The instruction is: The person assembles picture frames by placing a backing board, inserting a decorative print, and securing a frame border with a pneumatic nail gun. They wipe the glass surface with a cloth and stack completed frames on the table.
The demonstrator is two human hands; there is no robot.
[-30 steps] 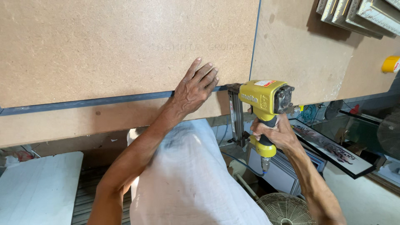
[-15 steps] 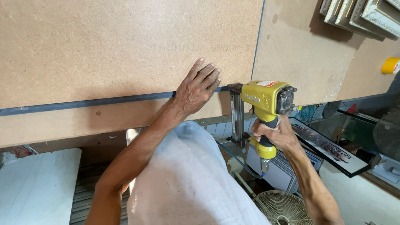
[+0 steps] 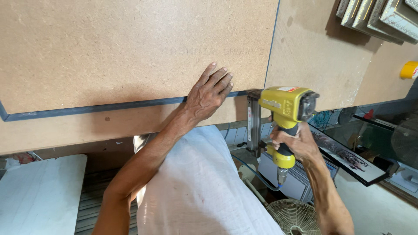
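Observation:
My left hand (image 3: 210, 92) lies flat, fingers spread, on a large brown fibreboard backing panel (image 3: 130, 48) near its lower right corner. A dark blue frame edge (image 3: 100, 107) runs under the panel and up its right side. My right hand (image 3: 295, 142) grips the handle of a yellow pneumatic nail gun (image 3: 285, 106). The gun's metal nose and magazine (image 3: 253, 124) press against the frame's bottom right corner, just right of my left hand. An air hose (image 3: 257, 176) hangs from the gun's handle.
A white cloth (image 3: 196, 187) covers my front. Several picture-frame mouldings (image 3: 379, 17) lean at the top right, with a yellow roll (image 3: 409, 69) below them. A framed picture (image 3: 348, 159) lies at right, a wire fan guard (image 3: 294, 217) below, a white board (image 3: 39, 191) at left.
The view has shifted slightly, so the panel corner, hand and gun sit a little further right. My left hand stays flat on the panel and the gun stays at the corner.

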